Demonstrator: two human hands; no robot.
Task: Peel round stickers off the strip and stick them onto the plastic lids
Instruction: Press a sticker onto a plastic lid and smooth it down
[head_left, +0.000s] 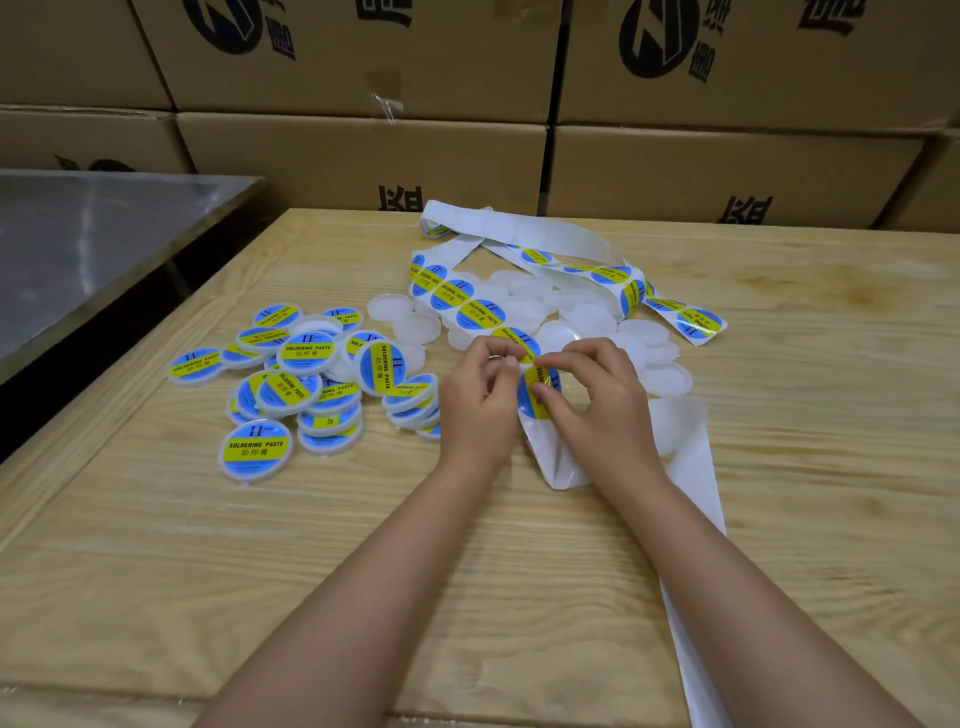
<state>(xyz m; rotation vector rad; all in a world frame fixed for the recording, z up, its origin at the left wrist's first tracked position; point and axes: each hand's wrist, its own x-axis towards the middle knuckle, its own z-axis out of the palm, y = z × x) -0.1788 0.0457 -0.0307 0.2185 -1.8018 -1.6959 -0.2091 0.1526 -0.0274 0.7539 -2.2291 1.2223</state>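
A white backing strip (457, 296) carrying round blue-and-yellow stickers winds across the wooden table (156, 545) from the back to my hands. My left hand (480, 400) and my right hand (597, 400) meet at the table's middle. Both pinch the strip at one sticker (535, 392), which stands curled between the fingertips. The emptied strip tail (691, 519) trails under my right forearm. Bare white plastic lids (587, 317) lie in a heap behind my hands. Several lids with stickers (304, 371) are piled to the left.
Stacked cardboard boxes (363, 156) form a wall behind the table. A steel-topped bench (93, 239) stands at the left, a dark gap between it and the wooden table. The near part of the table is bare wood.
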